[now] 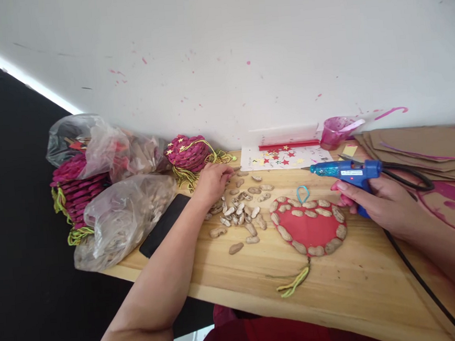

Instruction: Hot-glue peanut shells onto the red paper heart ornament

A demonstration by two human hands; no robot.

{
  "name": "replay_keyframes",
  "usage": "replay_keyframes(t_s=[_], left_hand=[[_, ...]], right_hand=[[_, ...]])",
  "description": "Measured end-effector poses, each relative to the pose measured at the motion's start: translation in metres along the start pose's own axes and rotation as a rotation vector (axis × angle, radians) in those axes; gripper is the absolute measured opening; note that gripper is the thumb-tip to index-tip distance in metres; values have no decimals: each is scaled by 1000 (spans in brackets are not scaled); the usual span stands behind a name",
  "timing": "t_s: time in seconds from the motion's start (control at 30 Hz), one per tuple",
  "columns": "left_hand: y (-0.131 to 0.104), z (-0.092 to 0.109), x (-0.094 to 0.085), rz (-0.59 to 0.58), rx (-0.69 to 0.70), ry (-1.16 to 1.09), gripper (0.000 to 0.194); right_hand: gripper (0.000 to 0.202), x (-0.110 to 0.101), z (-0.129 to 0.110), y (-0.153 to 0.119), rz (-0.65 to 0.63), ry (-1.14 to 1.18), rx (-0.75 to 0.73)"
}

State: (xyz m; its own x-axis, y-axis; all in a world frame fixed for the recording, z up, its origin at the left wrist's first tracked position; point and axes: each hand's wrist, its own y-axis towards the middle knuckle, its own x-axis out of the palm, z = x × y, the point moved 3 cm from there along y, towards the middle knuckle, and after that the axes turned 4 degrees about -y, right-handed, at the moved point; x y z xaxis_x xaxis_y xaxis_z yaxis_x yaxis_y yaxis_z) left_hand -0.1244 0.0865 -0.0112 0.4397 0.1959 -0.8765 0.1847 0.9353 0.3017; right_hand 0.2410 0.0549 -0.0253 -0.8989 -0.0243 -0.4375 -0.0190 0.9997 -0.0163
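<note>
My right hand (388, 205) is closed round the handle of a blue hot glue gun (346, 171), its nozzle pointing left. Below the nozzle lies a red heart (309, 230) edged with whole peanuts in their shells, with a second short row begun inside its top. A light-blue loop (302, 193) tops the heart, and a yellow-green tassel (295, 283) hangs from its tip. My left hand (215, 182) rests at the back of the loose peanuts (238, 211), fingers curled together. Whatever its fingertips may hold is hidden.
Plastic bags (124, 215) and stacked magenta pieces (81, 190) crowd the left, beside a black flat object (164, 225). Star cutouts lie on white paper (313, 158) near a pink-stained cup (333, 133). Brown cardboard (418, 147) is stacked right. The black cord (420, 276) crosses the table.
</note>
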Motion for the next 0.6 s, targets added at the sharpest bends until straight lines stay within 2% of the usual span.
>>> replay_keyframes(t_s=[0.13,0.37,0.53,0.6], left_hand=[[-2,-2,2,-28,-63,9,27],[-5,-2,2,-32,-124,35,22],[-3,0,-3,123,-128,66,30],[-1,2,-1,131,-106,70,34]], right_hand=[[64,-1,1,0,-9,-22,-7],[62,-1,0,1,-17,-24,-36],[63,-1,0,1,-13,-35,-37],[62,-1,1,1,-16,-42,-32]])
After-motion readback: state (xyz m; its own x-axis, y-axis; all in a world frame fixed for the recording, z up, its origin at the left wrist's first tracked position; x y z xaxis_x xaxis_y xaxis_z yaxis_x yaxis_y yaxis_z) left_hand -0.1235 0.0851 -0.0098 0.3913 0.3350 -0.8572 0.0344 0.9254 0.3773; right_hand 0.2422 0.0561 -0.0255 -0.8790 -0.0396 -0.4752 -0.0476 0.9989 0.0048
